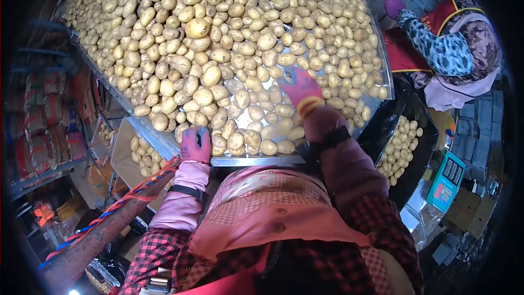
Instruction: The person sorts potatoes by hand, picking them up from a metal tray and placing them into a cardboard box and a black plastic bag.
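Many potatoes (203,96) lie heaped on a metal table (245,160). My left hand (196,144), in a pink and dark glove, rests at the table's near edge beside the potatoes; its fingers are bent, and what they hold, if anything, is hidden. My right hand (299,86), in a pink and grey glove with a yellow cuff, reaches over the potatoes near the middle of the table. Its fingers are blurred, and I cannot make out whether they grip a potato.
At the right, a co-worker (445,38) in a red apron stands by the table. Potatoes fill a dark-lined box (400,150) and a carton (144,155) below. A rope-wrapped pole (109,229) slants at lower left. A teal scale (446,180) stands right.
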Available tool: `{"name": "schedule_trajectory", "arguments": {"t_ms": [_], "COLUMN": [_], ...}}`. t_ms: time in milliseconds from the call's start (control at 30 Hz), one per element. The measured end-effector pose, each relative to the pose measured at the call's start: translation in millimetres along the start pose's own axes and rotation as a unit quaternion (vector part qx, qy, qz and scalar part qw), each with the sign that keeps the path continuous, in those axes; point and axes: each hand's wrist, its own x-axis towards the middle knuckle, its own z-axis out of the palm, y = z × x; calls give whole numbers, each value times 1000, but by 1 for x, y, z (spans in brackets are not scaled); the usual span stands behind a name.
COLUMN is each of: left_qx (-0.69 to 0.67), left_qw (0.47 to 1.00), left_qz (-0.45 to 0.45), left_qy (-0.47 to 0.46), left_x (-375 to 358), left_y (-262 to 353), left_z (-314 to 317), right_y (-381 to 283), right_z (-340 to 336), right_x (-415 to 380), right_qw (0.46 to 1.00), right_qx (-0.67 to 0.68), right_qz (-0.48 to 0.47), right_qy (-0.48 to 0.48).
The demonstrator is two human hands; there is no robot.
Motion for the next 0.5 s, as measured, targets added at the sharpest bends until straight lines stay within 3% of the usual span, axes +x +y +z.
{"name": "schedule_trajectory", "arguments": {"t_ms": [133,200,267,367,467,500], "left_qx": [13,2,-4,3,8,14], "left_qw": [1000,1000,1000,1000,1000,1000], "left_qz": [9,18,19,15,8,5], "left_qy": [-2,-7,-5,-13,-13,-12], "left_x": [1,0,0,0,0,0], "left_y": [2,1,1,-1,-1,-1], "left_z": [-1,-1,0,-1,0,1], "right_y": [-27,-31,-19,19,25,20], "right_z": [0,9,-17,-29,-28,-28], "right_x": [25,13,23,45,82,94], "right_qw": [985,987,976,995,973,962], "right_qx": [-99,-144,-40,27,-176,-209], "right_qz": [61,20,57,70,-93,-121], "right_qy": [-124,-66,-206,-71,120,128]}}
